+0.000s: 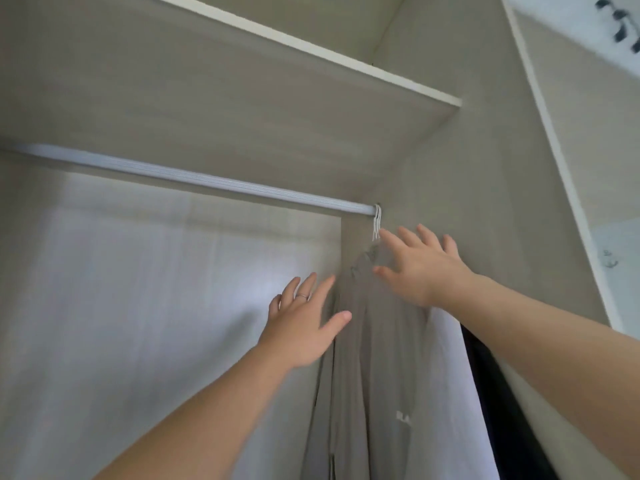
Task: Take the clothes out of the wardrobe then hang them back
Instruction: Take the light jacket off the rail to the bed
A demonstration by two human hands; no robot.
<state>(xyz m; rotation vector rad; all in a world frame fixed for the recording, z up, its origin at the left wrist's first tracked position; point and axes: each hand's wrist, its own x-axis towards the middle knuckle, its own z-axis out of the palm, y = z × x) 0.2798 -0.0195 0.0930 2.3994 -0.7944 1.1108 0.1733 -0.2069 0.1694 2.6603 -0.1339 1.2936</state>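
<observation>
Beige wardrobe (pixel 450 174), white rail (pixel 207 180), hung clothes (pixel 381 341), spread hands (pixel 420 268)

Inside a pale beige wood-grain wardrobe (pixel 467 150), a white-edged shelf (pixel 242 98) spans overhead. Bright light washes its back panel (pixel 138 289) whitish. A white-edged beige panel (pixel 581 133) stands at right.
</observation>
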